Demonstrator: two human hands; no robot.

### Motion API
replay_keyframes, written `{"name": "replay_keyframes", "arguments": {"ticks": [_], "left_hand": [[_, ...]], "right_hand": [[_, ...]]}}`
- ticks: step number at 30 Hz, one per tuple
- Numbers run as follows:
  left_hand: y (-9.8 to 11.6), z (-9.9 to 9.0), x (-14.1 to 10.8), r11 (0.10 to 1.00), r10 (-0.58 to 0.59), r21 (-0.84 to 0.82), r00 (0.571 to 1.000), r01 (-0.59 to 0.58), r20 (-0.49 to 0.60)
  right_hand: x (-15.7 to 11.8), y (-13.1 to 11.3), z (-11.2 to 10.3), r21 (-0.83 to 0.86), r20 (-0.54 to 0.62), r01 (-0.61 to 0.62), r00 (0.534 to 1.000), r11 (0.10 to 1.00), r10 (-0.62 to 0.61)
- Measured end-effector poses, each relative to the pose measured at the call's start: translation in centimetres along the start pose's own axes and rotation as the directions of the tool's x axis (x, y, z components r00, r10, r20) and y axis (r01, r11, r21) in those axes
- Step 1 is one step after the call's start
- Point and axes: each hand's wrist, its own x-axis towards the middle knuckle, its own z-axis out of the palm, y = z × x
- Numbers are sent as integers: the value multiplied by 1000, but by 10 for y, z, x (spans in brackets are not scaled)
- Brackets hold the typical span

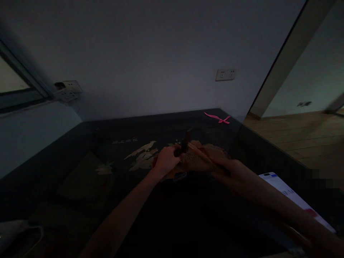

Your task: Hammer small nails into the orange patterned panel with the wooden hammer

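My right hand (228, 170) is closed round the wooden handle of a hammer (199, 153). The hammer's dark head (186, 141) stands just beside the fingers of my left hand (168, 159). Those fingers are bent closed on the near side of a brownish piece with a dotted pattern (191, 160); what they pinch is too dark to make out. The brownish piece lies on the black table under both hands, and its lacy-looking far edge (212, 148) shows beyond the handle. A small bluish label-like patch (180, 176) shows at its near edge.
The black table (150, 123) has a pale bird design (145, 150). A pink ribbon (221, 120) lies at its far right corner. A white printed sheet or packet (285, 193) is at the right. A pale cup-like object (16, 233) sits lower left. Wall sockets (225, 74) are behind.
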Motion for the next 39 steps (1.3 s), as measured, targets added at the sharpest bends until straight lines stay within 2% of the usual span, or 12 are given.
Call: {"name": "replay_keyframes", "arguments": {"ticks": [6,12,17,23,29,36,39], "left_hand": [[1,0,-1,999,45,-4,999,-45,-9],[0,0,1,999,39,-5,999,-39,-7],[-2,1,0,998,57,-1,998,-57,-14],[-1,0,0,999,33,31,999,-33,0],[2,-2,-1,1000,25,-7,1000,-25,17],[3,-2,-1,1000,8,17,1000,-8,24],[3,-1,0,1000,13,-28,1000,-13,25]], "right_hand": [[-4,-7,-4,82,-52,5,999,997,0],[-2,-2,3,72,4,-59,998,996,59],[-2,-2,-2,120,-41,-17,999,993,22],[4,-6,-2,9,15,-3,1000,1000,3],[3,-11,-8,43,-23,10,1000,999,-9],[3,-7,-1,18,43,-27,999,999,26],[1,-5,-5,22,16,-5,1000,1000,5]]}}
